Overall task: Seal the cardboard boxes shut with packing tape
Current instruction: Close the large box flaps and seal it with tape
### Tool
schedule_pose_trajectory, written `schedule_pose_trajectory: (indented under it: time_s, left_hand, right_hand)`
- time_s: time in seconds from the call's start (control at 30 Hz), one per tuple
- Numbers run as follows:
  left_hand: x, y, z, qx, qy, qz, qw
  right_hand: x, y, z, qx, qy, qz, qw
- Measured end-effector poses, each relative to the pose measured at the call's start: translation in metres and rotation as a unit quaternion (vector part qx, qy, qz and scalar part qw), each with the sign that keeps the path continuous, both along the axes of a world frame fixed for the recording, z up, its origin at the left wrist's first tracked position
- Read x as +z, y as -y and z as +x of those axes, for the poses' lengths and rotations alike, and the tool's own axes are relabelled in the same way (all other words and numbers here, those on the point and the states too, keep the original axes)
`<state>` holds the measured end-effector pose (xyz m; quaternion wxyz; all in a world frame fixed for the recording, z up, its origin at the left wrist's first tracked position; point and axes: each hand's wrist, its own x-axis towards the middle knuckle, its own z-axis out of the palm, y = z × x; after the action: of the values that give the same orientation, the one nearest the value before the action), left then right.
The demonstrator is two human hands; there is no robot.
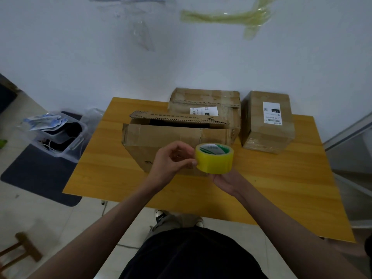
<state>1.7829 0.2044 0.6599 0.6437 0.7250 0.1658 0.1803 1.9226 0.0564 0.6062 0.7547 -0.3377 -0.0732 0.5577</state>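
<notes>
At the centre of the frame the right hand point(225, 181) cups a yellow roll of packing tape point(214, 158) from below; the left hand point(171, 162) pinches its edge; behind it an open brown cardboard box point(161, 137) sits on the wooden desk point(100, 170); two closed boxes point(267, 121) stand at upper right.

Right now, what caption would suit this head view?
Both hands, left and right, hold a yellow tape roll before an open cardboard box.

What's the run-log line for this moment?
right hand: holds tape roll | left hand: picking at roll edge | front box: flap open
</notes>
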Motion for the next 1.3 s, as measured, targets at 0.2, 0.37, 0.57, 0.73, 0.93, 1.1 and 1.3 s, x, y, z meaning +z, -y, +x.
schedule_pose_trajectory:
  time_s: [0.2, 0.37, 0.57, 0.73, 0.93, 1.1, 1.3]
  left_hand:
    - [0.009, 0.003, 0.008, 0.036, -0.007, 0.119, 0.992]
    - [0.026, 0.007, 0.019, 0.056, -0.016, 0.111, 0.992]
    - [0.044, -0.008, 0.035, 0.089, -0.004, 0.139, 0.986]
    - [0.052, -0.036, 0.036, 0.060, 0.008, 0.258, 0.964]
    - [0.054, -0.033, 0.041, 0.105, -0.041, 0.132, 0.985]
    - [0.056, -0.046, 0.043, 0.053, -0.083, -0.027, 0.995]
    - [0.065, -0.056, 0.048, 0.020, -0.144, -0.153, 0.978]
  right_hand:
    - [0.009, -0.002, 0.002, -0.070, 0.014, 0.006, 0.997]
    - [0.028, -0.003, 0.010, -0.102, 0.060, -0.007, 0.993]
    - [0.053, -0.009, 0.030, -0.075, 0.051, 0.046, 0.995]
    - [0.065, -0.007, 0.048, -0.022, -0.058, 0.069, 0.996]
    - [0.078, -0.018, 0.053, 0.001, 0.113, 0.032, 0.993]
    - [0.078, -0.013, 0.058, 0.036, 0.232, 0.014, 0.972]
    - [0.077, -0.007, 0.062, 0.039, 0.293, -0.072, 0.953]
